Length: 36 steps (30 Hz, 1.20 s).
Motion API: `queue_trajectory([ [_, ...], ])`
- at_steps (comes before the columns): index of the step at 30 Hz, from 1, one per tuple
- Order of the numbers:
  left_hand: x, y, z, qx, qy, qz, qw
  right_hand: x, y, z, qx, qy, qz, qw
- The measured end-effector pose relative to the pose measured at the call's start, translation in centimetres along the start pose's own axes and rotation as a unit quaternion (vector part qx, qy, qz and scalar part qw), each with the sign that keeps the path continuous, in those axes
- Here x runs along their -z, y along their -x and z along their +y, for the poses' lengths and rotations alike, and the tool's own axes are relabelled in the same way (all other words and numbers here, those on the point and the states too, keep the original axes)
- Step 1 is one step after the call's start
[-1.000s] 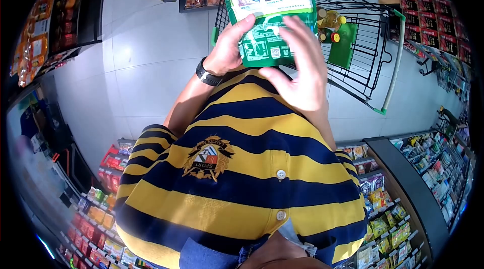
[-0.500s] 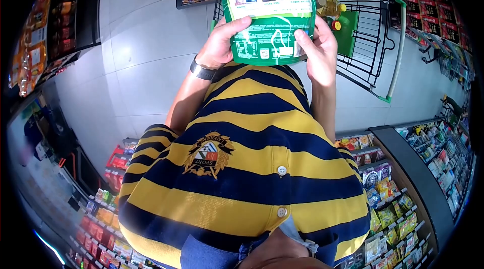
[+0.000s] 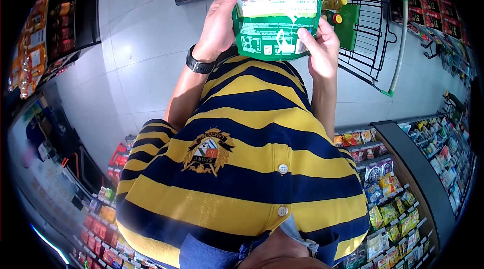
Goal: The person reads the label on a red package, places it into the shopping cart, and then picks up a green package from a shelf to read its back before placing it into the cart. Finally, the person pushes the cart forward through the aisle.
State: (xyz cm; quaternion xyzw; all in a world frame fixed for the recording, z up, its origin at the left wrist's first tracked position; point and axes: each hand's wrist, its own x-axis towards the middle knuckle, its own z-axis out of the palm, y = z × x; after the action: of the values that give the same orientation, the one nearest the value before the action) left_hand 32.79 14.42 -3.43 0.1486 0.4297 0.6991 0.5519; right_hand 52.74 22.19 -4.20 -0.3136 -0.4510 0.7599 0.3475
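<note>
Two hands grip one green pouch (image 3: 275, 17) from either side. The left hand (image 3: 217, 22), with one black watch (image 3: 199, 65) on its wrist, presses a thumb on the pouch's left edge, and the right hand (image 3: 322, 49) pinches its lower right corner. Just beyond the grip stands one wire shopping cart (image 3: 375, 27).

The person wears a polo shirt (image 3: 242, 188) with wide yellow and navy stripes, two white buttons (image 3: 283, 168) and a gold embroidered crest (image 3: 208, 152) reading SPORT. Behind the left hand (image 3: 218, 24) sits a black band (image 3: 199, 65), probably a watch.
</note>
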Motion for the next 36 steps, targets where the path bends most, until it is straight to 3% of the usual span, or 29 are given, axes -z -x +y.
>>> queue_trajectory([
  [36,0.2,0.5,-0.8,-0.053,-0.053,0.018,0.997,0.3,0.5,0.2,-0.013,0.024,-0.033,0.999],
])
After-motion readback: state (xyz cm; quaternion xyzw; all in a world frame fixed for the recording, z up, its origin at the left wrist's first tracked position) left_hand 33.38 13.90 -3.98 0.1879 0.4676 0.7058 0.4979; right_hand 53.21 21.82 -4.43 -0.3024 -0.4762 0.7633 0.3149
